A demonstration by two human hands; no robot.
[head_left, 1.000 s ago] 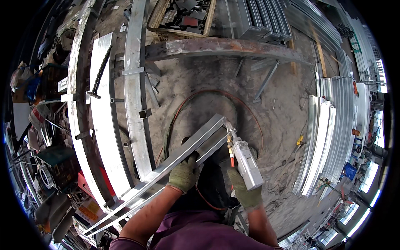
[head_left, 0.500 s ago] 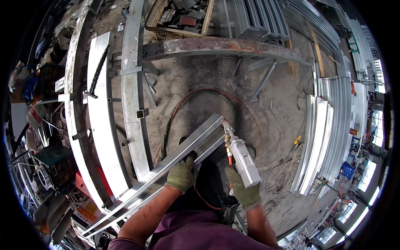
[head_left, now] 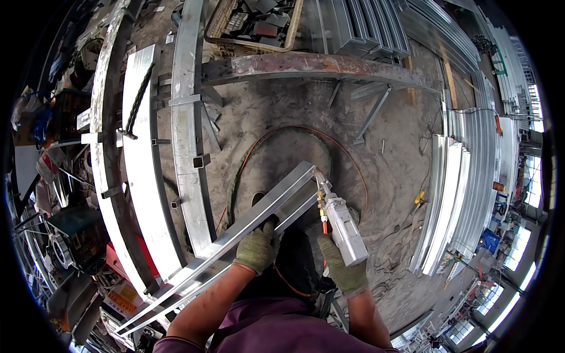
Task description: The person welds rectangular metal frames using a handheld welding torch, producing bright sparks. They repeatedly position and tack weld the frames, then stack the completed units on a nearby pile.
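A long shiny metal channel [head_left: 265, 203] slants from the lower left up to the middle of the view. My left hand [head_left: 257, 246], in a green work glove, is closed around its near side, fingertips tucked into the hollow. My right hand [head_left: 343, 267], gloved alike, grips a grey, boxy handheld welding gun [head_left: 346, 229] from below; the gun's body hides some of the fingers. A narrow nozzle with brass fittings and a red hose leads from the gun. Its tip meets or nearly meets the channel's far end.
A steel frame with a rusty crossbeam [head_left: 329, 63] spans the far side. On the left run long steel beams [head_left: 191, 141], one bearing a dark twisted bar [head_left: 139, 106]. A crate of scraps [head_left: 288, 41] sits beyond. A hose [head_left: 353, 156] loops over the floor; metal profiles [head_left: 479, 182] lie stacked at right.
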